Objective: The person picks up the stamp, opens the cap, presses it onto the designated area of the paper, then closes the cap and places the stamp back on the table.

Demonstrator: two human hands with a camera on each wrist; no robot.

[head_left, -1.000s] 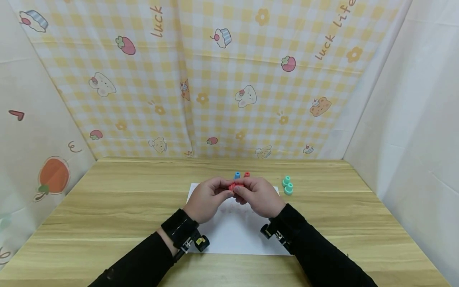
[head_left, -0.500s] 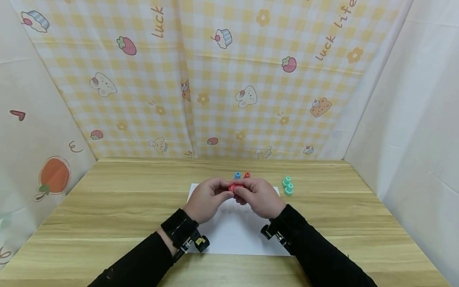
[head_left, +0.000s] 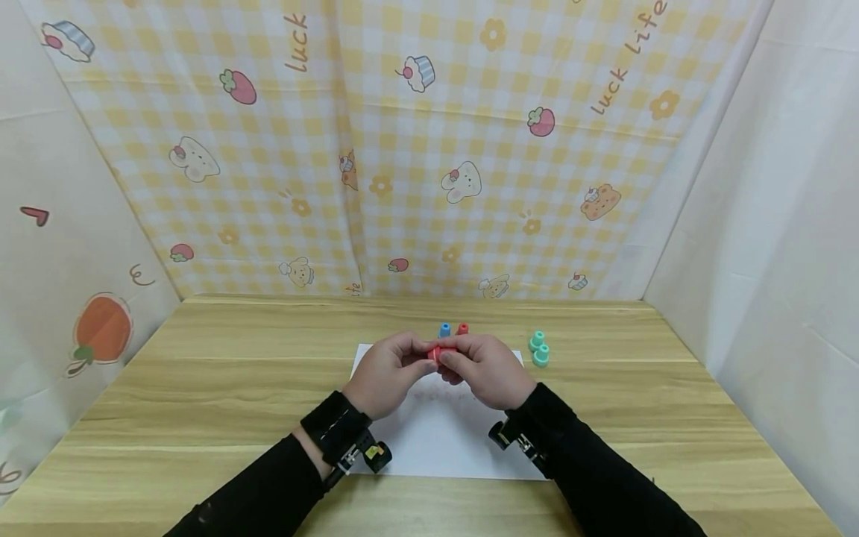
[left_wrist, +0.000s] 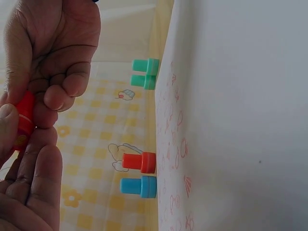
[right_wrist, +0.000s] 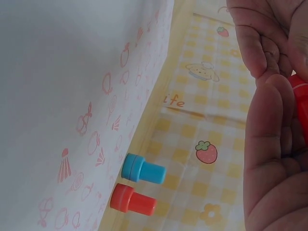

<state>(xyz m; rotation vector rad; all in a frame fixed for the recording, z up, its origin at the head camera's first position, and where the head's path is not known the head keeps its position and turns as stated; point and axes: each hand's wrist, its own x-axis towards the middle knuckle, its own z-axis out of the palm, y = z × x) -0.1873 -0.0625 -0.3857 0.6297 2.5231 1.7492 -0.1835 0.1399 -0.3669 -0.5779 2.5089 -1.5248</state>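
Both hands meet over the far part of a white sheet of paper (head_left: pixel 456 447). Between them is a red toy stamp (left_wrist: pixel 25 115), lying on its side in the wrist views and partly covered by fingers. My left hand (head_left: pixel 384 377) pinches its left end with thumb and fingers. My right hand (head_left: pixel 488 371) grips the other end, thumb on the near side. Small red printed pictures (right_wrist: pixel 94 142) run in rows across the far part of the paper, several of them rackets, shuttlecocks and fruit.
Just beyond the hands stand a blue stamp (right_wrist: pixel 143 169) and another red stamp (right_wrist: pixel 133 199), side by side. Two mint green stamps (head_left: pixel 539 349) stand right of the paper. Wood-grain table (head_left: pixel 221 388) surrounds the sheet, with a yellow checked curtain (head_left: pixel 403 134) behind.
Both hands stay in place around the red stamp, and the standing stamps have not moved. The head view has shifted very slightly.
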